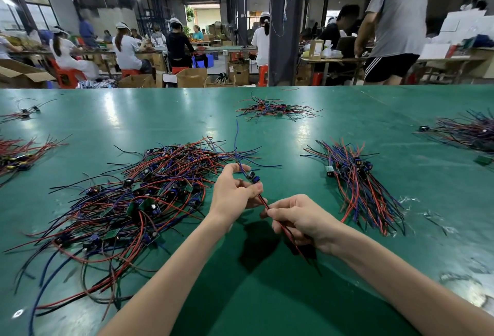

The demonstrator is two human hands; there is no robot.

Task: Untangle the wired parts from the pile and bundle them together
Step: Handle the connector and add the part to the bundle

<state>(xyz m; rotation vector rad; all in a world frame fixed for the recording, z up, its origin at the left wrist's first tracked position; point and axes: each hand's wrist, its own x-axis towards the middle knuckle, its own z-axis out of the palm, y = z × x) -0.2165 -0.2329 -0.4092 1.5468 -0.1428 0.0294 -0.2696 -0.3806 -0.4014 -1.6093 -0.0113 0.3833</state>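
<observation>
R hand (pixel 296 219), nearest, pinches the red/black wires of one wired part (pixel 253 177), just right of pile (pixel 139 196). L hand (pixel 235 191) grips its board end. Axis runs near-right to far-left. Bundle (pixel 358 183) sits well right of pile, R hand's side.

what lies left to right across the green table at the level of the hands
loose tangled pile of red, blue and black wired parts, left hand, right hand, straightened bundle of the same wired parts
</observation>
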